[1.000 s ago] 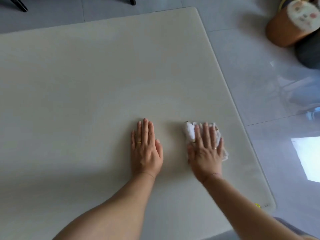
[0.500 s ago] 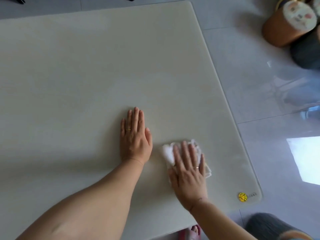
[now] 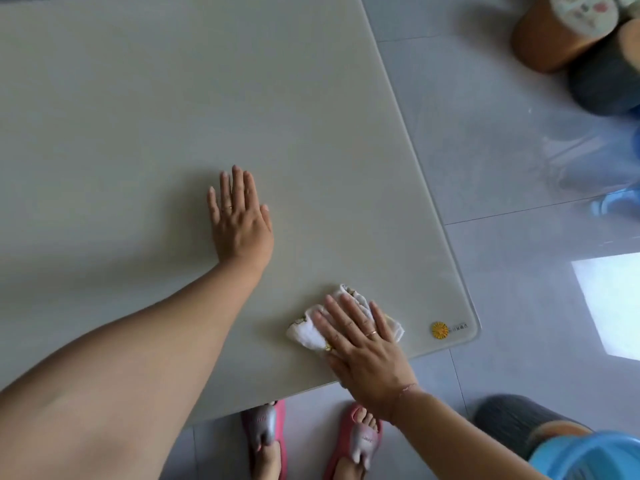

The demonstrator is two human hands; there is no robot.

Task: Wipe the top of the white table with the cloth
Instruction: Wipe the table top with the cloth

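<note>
Right hand [image 3: 363,351], fingers straight, presses the cloth [image 3: 308,332]; left hand [image 3: 239,220] lies flat on the white table [image 3: 173,98]. Cloth sits at the near right corner.

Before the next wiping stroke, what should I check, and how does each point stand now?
1. Right hand pressing flat on the cloth: ok.
2. Cloth wholly on the white table, inside its near edge: ok.
3. Left hand flat on the table, apart from the cloth: ok.
4. Cloth spread out smooth: not ok, it looks bunched.
5. Cloth damp enough: cannot tell.
</note>
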